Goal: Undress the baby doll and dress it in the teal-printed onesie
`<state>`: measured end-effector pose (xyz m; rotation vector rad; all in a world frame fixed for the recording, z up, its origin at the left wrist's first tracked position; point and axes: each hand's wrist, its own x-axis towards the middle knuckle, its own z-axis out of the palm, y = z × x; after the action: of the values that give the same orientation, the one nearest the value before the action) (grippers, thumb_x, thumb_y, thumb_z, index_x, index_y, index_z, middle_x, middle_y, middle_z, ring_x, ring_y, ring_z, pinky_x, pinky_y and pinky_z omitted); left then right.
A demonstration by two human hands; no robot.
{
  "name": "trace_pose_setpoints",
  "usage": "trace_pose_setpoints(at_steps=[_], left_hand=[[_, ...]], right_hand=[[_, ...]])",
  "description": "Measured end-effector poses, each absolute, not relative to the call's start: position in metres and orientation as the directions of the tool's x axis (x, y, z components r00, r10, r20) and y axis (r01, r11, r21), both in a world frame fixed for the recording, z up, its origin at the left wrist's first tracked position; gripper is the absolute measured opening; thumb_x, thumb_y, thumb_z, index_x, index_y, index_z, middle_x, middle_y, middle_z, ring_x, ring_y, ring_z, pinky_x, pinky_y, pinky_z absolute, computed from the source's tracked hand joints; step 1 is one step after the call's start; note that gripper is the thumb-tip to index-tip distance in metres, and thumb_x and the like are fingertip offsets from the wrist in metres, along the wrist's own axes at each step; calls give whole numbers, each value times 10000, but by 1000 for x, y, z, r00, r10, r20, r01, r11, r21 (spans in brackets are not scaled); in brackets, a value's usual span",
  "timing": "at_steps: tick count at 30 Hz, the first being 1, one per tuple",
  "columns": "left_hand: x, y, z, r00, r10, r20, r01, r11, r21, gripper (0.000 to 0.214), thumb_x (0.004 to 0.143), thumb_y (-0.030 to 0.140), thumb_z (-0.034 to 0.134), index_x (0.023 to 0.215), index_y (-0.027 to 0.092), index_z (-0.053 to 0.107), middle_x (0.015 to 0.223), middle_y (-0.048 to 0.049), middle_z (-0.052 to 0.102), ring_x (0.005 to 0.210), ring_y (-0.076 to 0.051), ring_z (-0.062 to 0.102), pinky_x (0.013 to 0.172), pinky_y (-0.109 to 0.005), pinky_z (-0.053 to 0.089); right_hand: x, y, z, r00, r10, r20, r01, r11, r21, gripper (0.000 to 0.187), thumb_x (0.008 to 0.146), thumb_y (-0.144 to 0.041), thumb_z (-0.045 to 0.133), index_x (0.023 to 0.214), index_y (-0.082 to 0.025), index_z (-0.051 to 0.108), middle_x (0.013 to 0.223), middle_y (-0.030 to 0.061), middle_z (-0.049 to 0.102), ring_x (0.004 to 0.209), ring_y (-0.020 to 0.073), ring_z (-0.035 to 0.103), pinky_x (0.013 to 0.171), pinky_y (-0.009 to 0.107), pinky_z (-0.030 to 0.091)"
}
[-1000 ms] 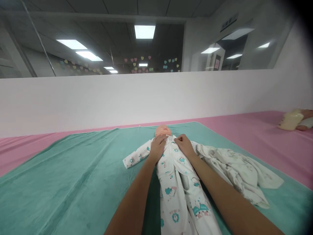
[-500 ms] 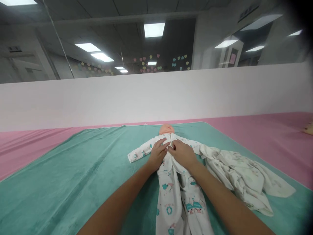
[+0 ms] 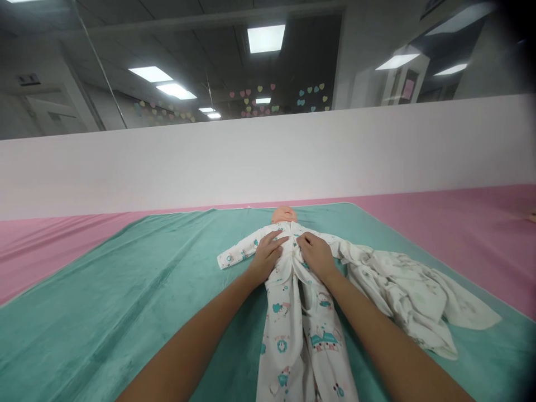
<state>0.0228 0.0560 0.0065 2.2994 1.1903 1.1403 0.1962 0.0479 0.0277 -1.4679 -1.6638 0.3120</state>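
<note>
A baby doll (image 3: 285,214) lies on its back, dressed in a white printed baby top (image 3: 287,268) with a front opening and matching trousers (image 3: 281,329). On the left side of the top's chest rests my left hand (image 3: 266,258), its fingers stretched out over the cloth near the front edge. My right hand (image 3: 317,255) is at the other side of the front, fingers curled and pinched on the top's fabric. Between the hands the two front edges meet along the middle. The doll's own hands are hidden in the sleeves.
A crumpled white printed cloth (image 3: 406,296) lies to the right, touching the doll's right-hand sleeve. Everything rests on a green blanket (image 3: 125,301) over a pink surface (image 3: 452,223). Behind stands a low white wall (image 3: 209,167) with glass above it.
My right hand has moved slightly right, away from my left hand, and the top's front now lies flatter between them. My left hand stays on the chest. The view has tilted a little.
</note>
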Motion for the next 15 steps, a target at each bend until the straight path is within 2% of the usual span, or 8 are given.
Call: trace_pose_setpoints(at_steps=[5, 8, 11, 15], left_hand=[[23, 55, 6, 331, 793, 512, 538, -604, 588, 374, 904, 255, 347, 1217, 258, 552, 1411, -12, 383, 1308, -175, 301, 1118, -375, 212], [22, 55, 5, 339, 788, 515, 534, -611, 584, 377, 917, 268, 333, 1237, 271, 532, 1421, -7, 366, 1313, -176, 292, 1117, -373, 214], [21, 55, 4, 352, 786, 509, 536, -615, 579, 378, 927, 287, 318, 1248, 286, 518, 1429, 0, 350, 1318, -175, 282, 1114, -374, 220], [21, 55, 4, 343, 791, 506, 536, -607, 586, 379, 917, 269, 332, 1245, 268, 521, 1430, -10, 349, 1321, -177, 281, 1117, -371, 209]], right_hand=[[195, 48, 27, 78, 878, 472, 696, 291, -657, 203, 790, -306, 414, 613, -215, 457, 619, -17, 528, 609, 149, 452, 585, 263, 298], [195, 49, 26, 51, 864, 500, 668, 343, -660, 135, 773, -293, 463, 788, -232, 583, 795, -5, 590, 705, 150, 514, 642, 265, 342], [196, 50, 25, -4, 862, 506, 633, 394, -666, 213, 785, -294, 472, 923, -261, 631, 887, -5, 598, 768, 146, 544, 698, 268, 368], [197, 49, 25, -17, 848, 530, 633, 420, -651, 188, 787, -297, 482, 877, -253, 640, 884, -5, 608, 779, 149, 545, 710, 271, 374]])
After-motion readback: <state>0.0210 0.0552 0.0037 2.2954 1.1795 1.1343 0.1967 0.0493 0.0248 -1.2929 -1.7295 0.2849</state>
